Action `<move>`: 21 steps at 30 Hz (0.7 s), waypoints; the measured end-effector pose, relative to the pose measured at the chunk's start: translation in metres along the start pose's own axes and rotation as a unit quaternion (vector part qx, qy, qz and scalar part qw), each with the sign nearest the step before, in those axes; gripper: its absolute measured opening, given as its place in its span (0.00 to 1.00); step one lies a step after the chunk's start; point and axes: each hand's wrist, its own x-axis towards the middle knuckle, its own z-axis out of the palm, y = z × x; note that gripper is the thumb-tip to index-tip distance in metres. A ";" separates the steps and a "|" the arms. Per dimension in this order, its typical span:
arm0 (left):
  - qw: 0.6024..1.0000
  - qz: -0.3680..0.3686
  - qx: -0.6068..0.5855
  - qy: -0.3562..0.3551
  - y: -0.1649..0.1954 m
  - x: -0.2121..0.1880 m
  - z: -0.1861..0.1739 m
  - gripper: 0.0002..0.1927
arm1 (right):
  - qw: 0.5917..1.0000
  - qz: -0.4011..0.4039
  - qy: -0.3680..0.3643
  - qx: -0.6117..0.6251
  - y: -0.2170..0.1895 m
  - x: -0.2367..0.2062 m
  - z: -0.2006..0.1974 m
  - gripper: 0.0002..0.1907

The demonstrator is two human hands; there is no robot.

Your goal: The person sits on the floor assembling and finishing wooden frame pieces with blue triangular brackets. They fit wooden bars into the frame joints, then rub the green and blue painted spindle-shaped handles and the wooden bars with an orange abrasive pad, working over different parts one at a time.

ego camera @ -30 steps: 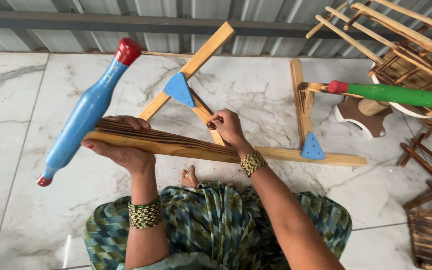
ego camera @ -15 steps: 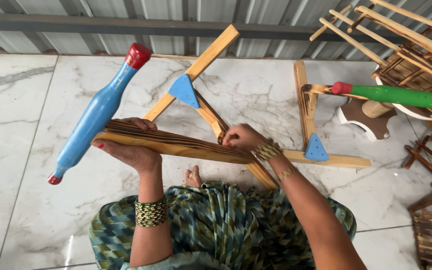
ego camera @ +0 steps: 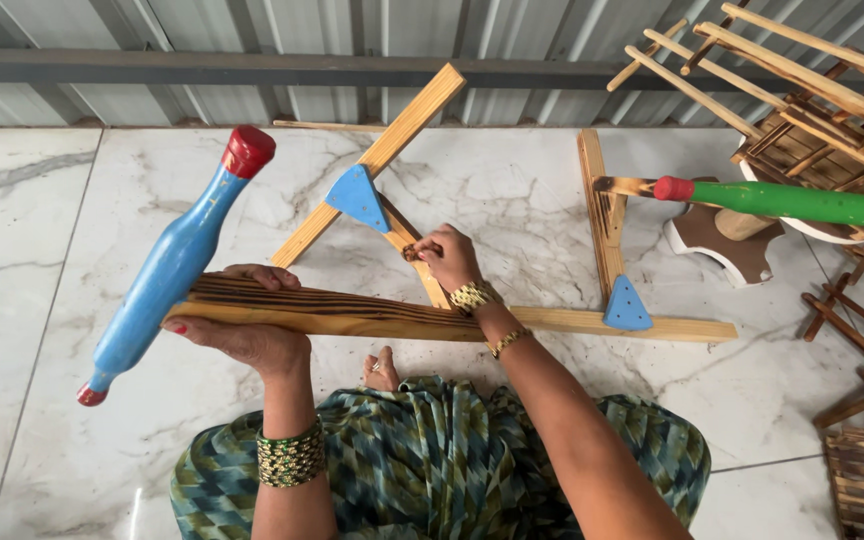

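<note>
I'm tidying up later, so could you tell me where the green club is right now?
In the head view, the green club lies at the far right, over the wooden racks, its red tip beside the upright slat.

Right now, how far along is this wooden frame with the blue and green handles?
Done: the frame's bars are joined, with blue triangular corner pieces fixed on, and the blue handle and green handle mounted. In hand: the left hand grips the scorched wooden bar while the right hand works a small piece at the diagonal brace. Left: likely that joint; nothing else is clear.
</note>
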 end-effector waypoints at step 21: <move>1.000 -0.020 -0.004 0.005 0.001 -0.002 -0.014 0.50 | 0.991 0.103 0.068 -0.049 0.060 -0.054 -0.028 0.06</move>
